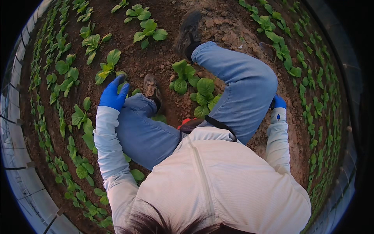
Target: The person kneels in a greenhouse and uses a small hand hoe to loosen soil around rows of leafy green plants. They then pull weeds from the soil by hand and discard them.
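Note:
My left hand (114, 92), in a blue glove, reaches over the soil at the base of a leafy green seedling (107, 68) with some yellowish leaves. Its thumb and fingers are apart at the tips; whether a leaf lies between them cannot be told. My right hand (279, 102), gloved in blue too, is beside the outer side of my right knee; its fingers are hidden behind the jeans. Between my legs grow broad-leaved seedlings (183, 76), and a red and dark object (188, 124) shows below my waist.
Rows of seedlings (83, 117) run through brown soil on the left, and more rows (282, 48) on the right. A bare, lumpy soil strip (230, 29) passes by my right shoe (188, 35). My left shoe (152, 89) stands among plants. Pale sheeting walls (17, 140) curve along the sides.

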Tool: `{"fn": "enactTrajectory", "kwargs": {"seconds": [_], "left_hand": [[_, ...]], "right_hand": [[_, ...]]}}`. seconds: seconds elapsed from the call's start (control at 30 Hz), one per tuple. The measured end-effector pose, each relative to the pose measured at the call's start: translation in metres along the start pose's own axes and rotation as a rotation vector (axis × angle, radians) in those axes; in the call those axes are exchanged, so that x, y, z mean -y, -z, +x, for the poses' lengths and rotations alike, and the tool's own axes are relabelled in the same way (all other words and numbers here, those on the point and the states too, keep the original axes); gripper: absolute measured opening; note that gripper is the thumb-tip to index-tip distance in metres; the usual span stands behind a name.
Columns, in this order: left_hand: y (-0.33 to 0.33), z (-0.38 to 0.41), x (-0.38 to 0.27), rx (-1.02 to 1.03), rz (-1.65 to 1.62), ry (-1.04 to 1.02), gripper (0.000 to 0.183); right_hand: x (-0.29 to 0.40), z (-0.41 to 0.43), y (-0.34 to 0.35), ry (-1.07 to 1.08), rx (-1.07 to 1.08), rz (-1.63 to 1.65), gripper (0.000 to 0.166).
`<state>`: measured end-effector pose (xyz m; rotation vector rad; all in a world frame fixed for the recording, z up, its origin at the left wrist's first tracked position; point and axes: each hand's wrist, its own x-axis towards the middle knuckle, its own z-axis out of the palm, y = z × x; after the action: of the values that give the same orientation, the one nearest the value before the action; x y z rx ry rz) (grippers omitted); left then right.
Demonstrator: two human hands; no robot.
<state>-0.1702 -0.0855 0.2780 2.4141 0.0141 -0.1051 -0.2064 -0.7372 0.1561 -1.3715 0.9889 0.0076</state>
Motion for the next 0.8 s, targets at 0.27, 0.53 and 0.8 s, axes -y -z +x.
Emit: {"fn": "enactTrajectory", "kwargs": {"seconds": [0.27, 0.53, 0.8], "left_hand": [[0.010, -0.023, 0.015, -0.042, -0.046, 0.102, 0.040], [0.010, -0.038, 0.026, -0.040, -0.095, 0.204, 0.038], [0.008, -0.021, 0.008, 0.008, -0.105, 0.202, 0.036]], "right_hand": [[0.005, -0.045, -0.072, 0.036, 0.093, -0.203, 0.047], [-0.040, -0.014, -0.138, 0.040, 0.316, -0.770, 0.060], [-0.073, 0.029, -0.244, 0.400, 0.318, -1.108, 0.058]]}}
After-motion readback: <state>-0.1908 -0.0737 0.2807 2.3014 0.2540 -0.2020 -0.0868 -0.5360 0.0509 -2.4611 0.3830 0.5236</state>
